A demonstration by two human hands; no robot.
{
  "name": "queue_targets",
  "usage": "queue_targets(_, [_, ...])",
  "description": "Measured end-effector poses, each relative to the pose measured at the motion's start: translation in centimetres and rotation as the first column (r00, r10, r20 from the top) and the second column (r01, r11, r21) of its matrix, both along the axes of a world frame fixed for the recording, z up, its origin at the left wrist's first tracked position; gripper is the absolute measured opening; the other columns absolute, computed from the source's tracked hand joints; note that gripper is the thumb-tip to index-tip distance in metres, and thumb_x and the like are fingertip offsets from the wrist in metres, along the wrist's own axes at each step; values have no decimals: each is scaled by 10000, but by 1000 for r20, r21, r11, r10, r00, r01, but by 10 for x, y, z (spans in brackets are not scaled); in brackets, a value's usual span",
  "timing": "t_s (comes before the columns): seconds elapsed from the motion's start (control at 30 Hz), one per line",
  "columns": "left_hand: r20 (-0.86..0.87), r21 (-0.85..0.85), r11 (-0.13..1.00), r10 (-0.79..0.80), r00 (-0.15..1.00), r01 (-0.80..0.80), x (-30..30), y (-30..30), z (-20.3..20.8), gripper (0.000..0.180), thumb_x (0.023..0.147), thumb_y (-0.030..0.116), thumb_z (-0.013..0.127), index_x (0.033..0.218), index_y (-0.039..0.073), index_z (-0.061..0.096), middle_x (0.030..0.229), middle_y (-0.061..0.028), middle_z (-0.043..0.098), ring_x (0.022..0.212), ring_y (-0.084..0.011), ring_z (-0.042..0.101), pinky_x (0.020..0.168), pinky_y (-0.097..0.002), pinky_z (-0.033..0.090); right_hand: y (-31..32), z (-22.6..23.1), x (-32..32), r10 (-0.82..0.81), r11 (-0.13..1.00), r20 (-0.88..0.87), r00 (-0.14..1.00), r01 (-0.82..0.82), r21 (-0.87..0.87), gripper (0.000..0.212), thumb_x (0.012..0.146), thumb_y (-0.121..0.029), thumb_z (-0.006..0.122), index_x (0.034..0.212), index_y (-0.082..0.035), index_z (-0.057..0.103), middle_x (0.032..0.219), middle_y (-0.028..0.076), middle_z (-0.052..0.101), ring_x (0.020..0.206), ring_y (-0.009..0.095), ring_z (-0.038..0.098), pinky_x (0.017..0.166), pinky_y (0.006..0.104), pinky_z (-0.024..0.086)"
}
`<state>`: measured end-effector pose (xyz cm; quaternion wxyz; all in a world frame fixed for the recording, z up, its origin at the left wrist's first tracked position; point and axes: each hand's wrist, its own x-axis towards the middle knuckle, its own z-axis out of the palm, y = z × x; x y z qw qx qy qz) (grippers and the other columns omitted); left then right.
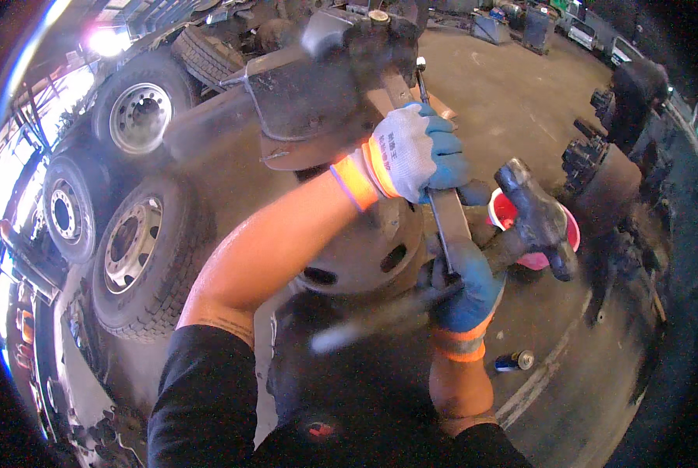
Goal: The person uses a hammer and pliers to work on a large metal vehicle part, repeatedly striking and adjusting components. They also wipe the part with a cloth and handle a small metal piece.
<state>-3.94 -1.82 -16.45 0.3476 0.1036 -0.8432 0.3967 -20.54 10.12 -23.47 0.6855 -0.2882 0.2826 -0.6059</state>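
Steel chisel (434, 156) clamped in gloved left hand (415, 156), tip against dark truck axle assembly (318, 86). Right hand (462, 285) closed round hammer (536, 218) handle, head raised beside pink bucket (505, 214). Spray can (515, 360) on concrete floor (520, 101).

Long flat metal chisel (445, 210): near-vertical at frame centre, tip up against dark, grimy metal housing (318, 86) at upper centre. Hammer (532, 218): dark double-faced steel head, right of centre, handle running down-left, motion-blurred.

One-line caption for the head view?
Gloved left hand steadies a chisel-like bar while the right hand swings a hammer beside truck wheels.
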Motion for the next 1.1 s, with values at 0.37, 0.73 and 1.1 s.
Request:
queue_targets(0.37, [10,71,997,12,1000,-13,2,-32,19,165,600,292,682,627,179,564,621,-10,544,575,-232,568,485,-375,417,-11,23,-3,-83,968,-271,959,14,-249,152,829,-187,617,807,-38,605,574,23,472,466,128,451,458,269,385])
queue_targets(0.73, [1,106,994,27,1000,-27,-2,-30,34,218,571,342,703,690,183,612,623,-19,549,574,-249,577,486,-393,431,-18,59,-17,0,981,-58,998,-11,-193,165,811,-216,632,798,-57,588,658,46,538,506,128,466,463,278,396])
queue_targets(1.1, [-56,98,967,242,969,-236,-14,-39,38,223,564,318,722,713,175,637,635,-34,571,597,-272,592,501,-408,447,-24,100,-37,-105,986,-221,970,72,-152,223,875,-303,599,861,-82,568,662,14,539,489,122,479,428,273,396])
